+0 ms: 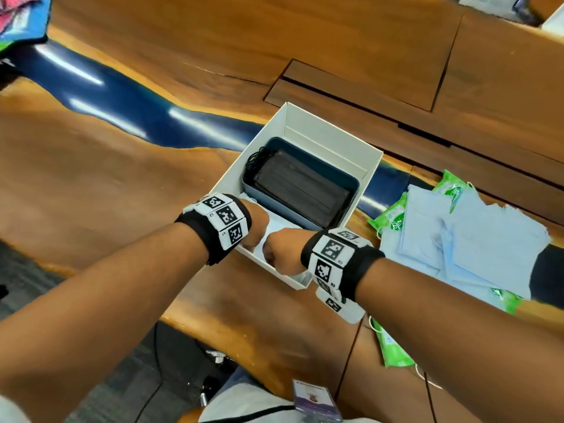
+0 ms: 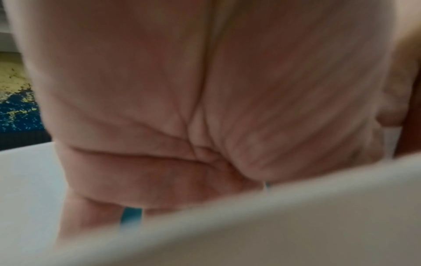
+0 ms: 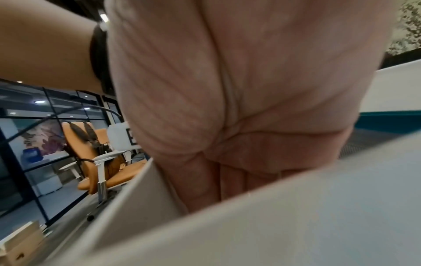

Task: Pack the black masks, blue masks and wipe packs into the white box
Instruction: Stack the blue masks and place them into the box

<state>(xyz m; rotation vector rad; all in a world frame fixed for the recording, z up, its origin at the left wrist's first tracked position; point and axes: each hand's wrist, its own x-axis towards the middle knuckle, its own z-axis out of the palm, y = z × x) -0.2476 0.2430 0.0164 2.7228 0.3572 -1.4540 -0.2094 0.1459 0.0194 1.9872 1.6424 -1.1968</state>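
- Wooden table with a glossy dark blue streak carries the white box; an orange office chair stands off in the room behind.
- Black masks lie stacked in a blue-grey tray filling the far part of the box, beyond both hands.
- Light blue masks lie in the near part of the box, under and between the two hands.
- Left hand reaches down inside the near left of the box, fingers pointing downward fairly straight; whether they hold anything cannot be told.
- Right hand dips in at the near right wall, fingers straight down behind the wall; its hold cannot be told either.
- More blue masks lie loosely piled on the table right of the box, well apart from both hands.
- Green wipe packs show under and around that pile.
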